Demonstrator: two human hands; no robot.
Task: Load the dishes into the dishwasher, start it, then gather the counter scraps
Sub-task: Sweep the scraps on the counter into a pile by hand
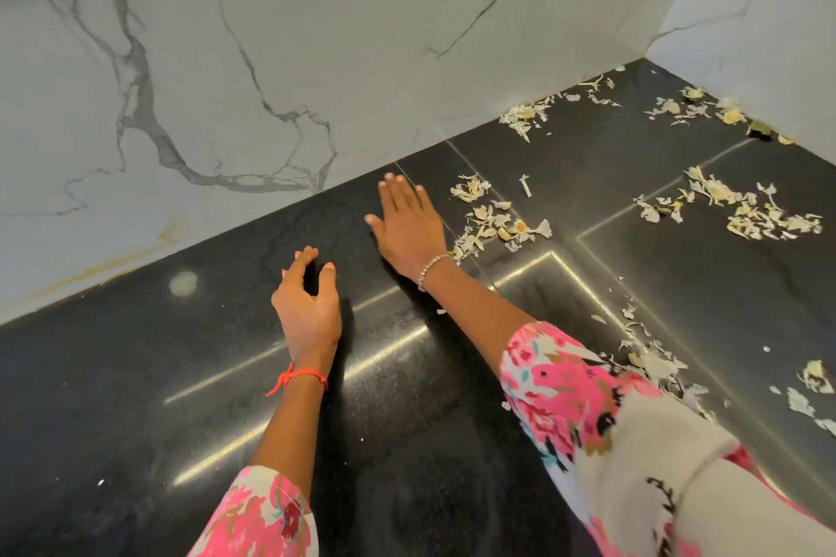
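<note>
Entry: counter corner, scrap-gathering stage.

1. Far left: black stone counter (113, 398), marked by a pale round spot (182, 284); veined marble wall (226, 59) behind it.
2. Left hand (307, 308) is set on the counter left of centre; fingers loosely curled, thumb apart, nothing held; red thread (298, 378) tied at the wrist.
3. Right hand (409, 226) is laid palm down, farther in toward the wall; fingers straight and close together, nothing gripped; beaded bracelet (432, 269) at the wrist; its right edge is placed just beside the nearest heap (493, 224) of peelings.
4. Right: scraps, pale and papery, are spread in separate lots: far-corner lot (527, 115) along the wall, middle lot (746, 213), near lot (651, 357) by the floral sleeve (565, 380); no single pile has been formed.

Progress: neither dishes nor dishwasher are in view, so loading and starting cannot be confirmed. Those steps are judged done, since the hands are at the scraps. Gathering is judged barely begun, with nearly every lot left to be swept together.
</note>
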